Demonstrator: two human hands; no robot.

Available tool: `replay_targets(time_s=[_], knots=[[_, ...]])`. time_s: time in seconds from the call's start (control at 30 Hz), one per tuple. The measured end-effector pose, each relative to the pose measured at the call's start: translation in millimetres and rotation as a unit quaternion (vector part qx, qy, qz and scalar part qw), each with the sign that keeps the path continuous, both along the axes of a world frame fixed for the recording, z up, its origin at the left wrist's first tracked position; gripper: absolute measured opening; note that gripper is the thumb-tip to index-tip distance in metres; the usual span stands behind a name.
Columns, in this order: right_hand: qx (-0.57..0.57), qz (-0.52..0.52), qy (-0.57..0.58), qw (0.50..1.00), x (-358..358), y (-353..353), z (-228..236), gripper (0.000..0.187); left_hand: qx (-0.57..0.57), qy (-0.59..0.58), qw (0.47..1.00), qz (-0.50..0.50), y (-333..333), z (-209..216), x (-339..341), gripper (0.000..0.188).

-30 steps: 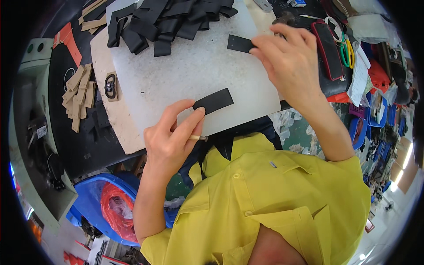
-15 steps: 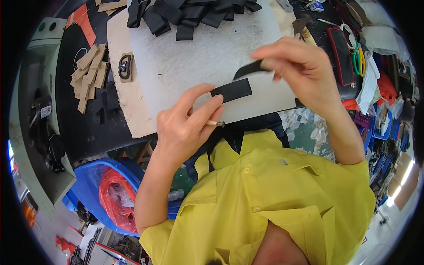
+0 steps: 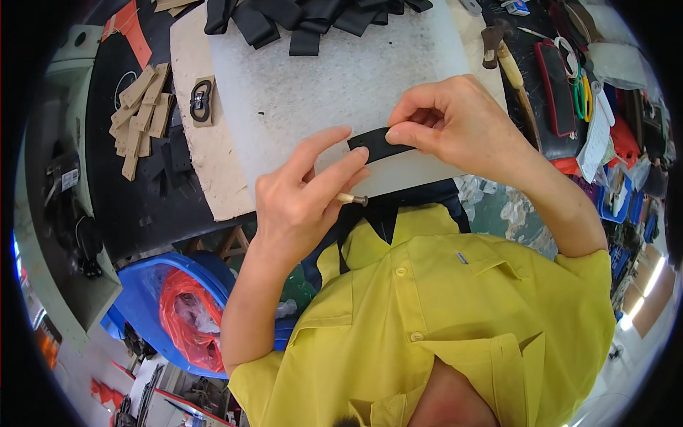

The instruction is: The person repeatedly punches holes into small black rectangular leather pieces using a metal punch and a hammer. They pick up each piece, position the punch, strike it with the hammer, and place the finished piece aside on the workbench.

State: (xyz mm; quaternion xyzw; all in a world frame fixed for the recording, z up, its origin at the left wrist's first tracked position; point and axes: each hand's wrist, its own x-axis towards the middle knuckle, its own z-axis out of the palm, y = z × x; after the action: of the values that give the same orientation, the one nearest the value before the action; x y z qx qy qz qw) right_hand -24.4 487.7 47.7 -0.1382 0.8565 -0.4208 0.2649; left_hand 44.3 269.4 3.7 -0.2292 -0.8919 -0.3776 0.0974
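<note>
Risk, as judged: black strip (image 3: pixel 380 146) could skew on white board (image 3: pixel 306 96) if thumb of left hand (image 3: pixel 295 196) presses unevenly against pull from right hand (image 3: pixel 455 121); pale-handled tool (image 3: pixel 350 198), carried in same left hand, could knock strip. Strip dark, matt, narrow, small holes at left end; sits over board's near side. Right grip pinches strip, thumb against index; left grip curls lower fingers round tool, thumb touching strip's left end. Cannot tell whether second layer lies beneath.

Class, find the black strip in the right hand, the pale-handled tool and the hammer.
Black strip (image 3: pixel 379 145), head view: middle of its upper face.
Pale-handled tool (image 3: pixel 351 198), head view: handle, near its metal end.
Hammer (image 3: pixel 512 71), head view: handle, near the head.
</note>
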Motion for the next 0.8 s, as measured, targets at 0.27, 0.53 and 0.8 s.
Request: replay_targets(time_s=[0.27, 0.53, 0.8], knots=[[-0.008, 0.002, 0.055, 0.998, 5.1, -1.2, -4.5, 0.012, 0.025, 0.025, 0.999, -0.004, -1.6, -7.4, 0.5, 0.026], [0.074, 0.079, 0.303, 0.947, -2.6, 7.3, -9.2, 0.018, 0.019, 0.005, 1.000, -0.011, 2.3, -3.1, -2.4, 0.022], [-0.076, 0.111, 0.320, 0.938, 11.9, 29.6, -18.4, 0.018, -0.005, -0.001, 1.000, -0.014, 1.7, 0.1, -2.8, 0.021]])
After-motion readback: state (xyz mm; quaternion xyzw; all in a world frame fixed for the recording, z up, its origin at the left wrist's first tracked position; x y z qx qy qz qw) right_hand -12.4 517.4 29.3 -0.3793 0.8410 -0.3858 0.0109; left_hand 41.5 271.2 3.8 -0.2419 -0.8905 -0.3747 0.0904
